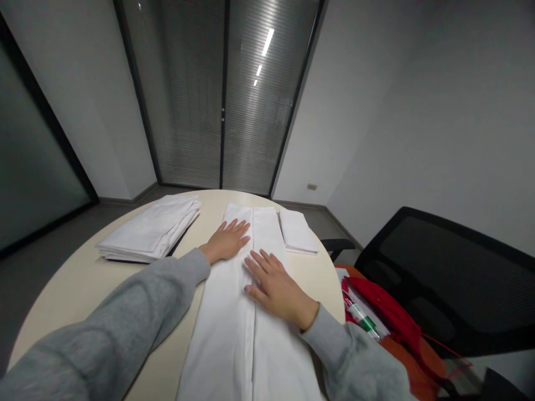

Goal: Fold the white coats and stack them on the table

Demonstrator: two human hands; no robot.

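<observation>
A long white cloth [228,328] lies lengthwise down the middle of the table, its two sides folded in so that their edges meet along a centre line. My left hand [228,240] rests flat on the far part of its left side, fingers spread. Closer to me, my right hand [273,287] lies on the right side with fingers apart, its fingertips near the centre seam. Neither hand grips anything. The near end of the cloth runs out of the bottom of the view.
On the round cream table [167,312], a stack of folded white cloths [152,228] sits at the left. A smaller folded white cloth [297,231] lies at the right. Beyond the right edge stands a black mesh chair [451,267] with a red bag [384,306] on its orange seat.
</observation>
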